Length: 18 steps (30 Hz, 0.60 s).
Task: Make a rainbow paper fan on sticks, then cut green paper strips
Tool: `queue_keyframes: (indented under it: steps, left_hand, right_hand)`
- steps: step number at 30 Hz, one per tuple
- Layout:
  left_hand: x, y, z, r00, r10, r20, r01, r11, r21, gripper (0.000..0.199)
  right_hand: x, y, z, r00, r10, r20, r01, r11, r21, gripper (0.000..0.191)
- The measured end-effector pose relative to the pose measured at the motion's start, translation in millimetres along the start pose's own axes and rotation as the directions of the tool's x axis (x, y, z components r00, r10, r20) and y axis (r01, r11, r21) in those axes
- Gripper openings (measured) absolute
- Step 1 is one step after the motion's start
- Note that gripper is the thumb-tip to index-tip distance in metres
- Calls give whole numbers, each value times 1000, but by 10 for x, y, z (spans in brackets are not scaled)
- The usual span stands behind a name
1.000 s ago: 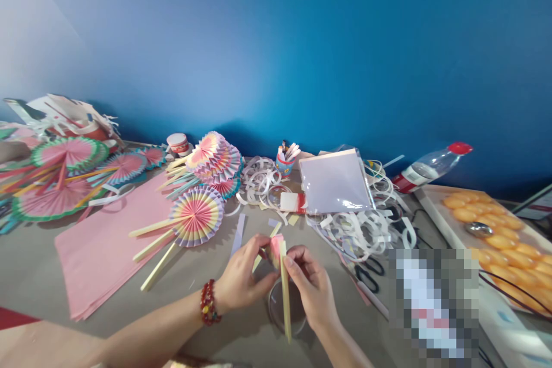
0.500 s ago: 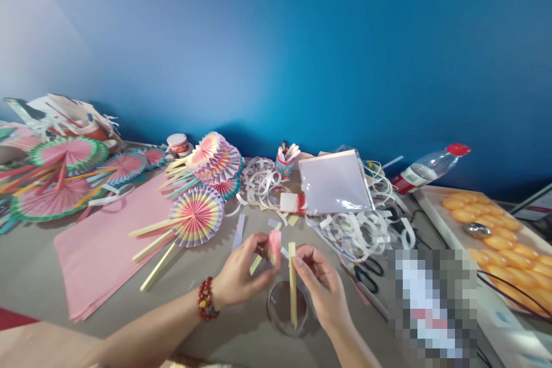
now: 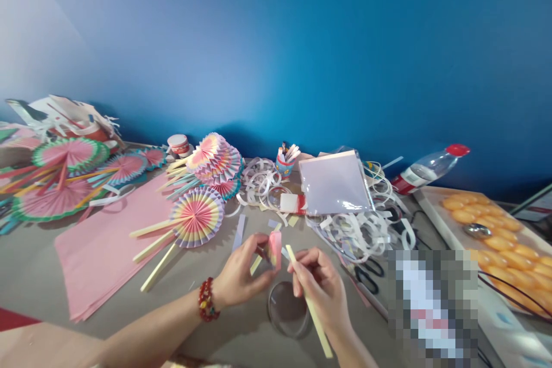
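Between the thumb and fingers of my left hand [image 3: 245,273] is a small folded pink paper piece [image 3: 275,248], its pink edge facing right. My right hand [image 3: 322,284] pinches a pale yellow stick [image 3: 318,325], which slants from its upper tip near the folded paper down towards the lower right; a gap shows between stick and paper. Under the hands, a roll of clear tape [image 3: 293,330] lies on the table. To the left, a finished round pleated paper fan [image 3: 198,217] with yellow sticks rests partly on a stack of pink paper sheets [image 3: 99,264].
More paper fans [image 3: 64,155] are piled at the left. White paper strips [image 3: 357,233] and a plastic-wrapped pack of paper [image 3: 334,184] lie behind my hands. Black-handled scissors [image 3: 368,275], a plastic bottle [image 3: 431,168] and a tray of orange oval pieces [image 3: 500,230] are to the right.
The yellow stick in my right hand has turned from nearly upright to a slant, its lower end swinging right. My left hand and the folded paper have barely moved.
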<state>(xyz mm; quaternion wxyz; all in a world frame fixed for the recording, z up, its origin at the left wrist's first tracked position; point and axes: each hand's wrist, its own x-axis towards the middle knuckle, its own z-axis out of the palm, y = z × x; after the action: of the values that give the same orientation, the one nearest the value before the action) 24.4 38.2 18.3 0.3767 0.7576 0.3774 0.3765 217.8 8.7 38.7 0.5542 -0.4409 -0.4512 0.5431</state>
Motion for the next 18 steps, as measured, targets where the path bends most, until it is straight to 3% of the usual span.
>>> queue_keyframes:
  steps: [4,8,13,18]
  left_hand:
    - [0,2,-4,1000,9,3,-9,1000,8,53]
    - [-1,13,-10,1000,20,-11,-20,999,41,51]
    - [6,33,-11,999,34,-14,-33,997,72,52]
    - [12,62,2,999,48,-15,-46,996,82,50]
  right_hand:
    - [31,-32,-3,999,-9,-39,7,999,-49,23]
    - [2,-29,7,1000,16,-3,-16,994,-105,19]
    - [-36,42,20,997,-18,-75,9,993,-119,21]
    - [-45,88,37,997,-21,-68,13,994,-107,18]
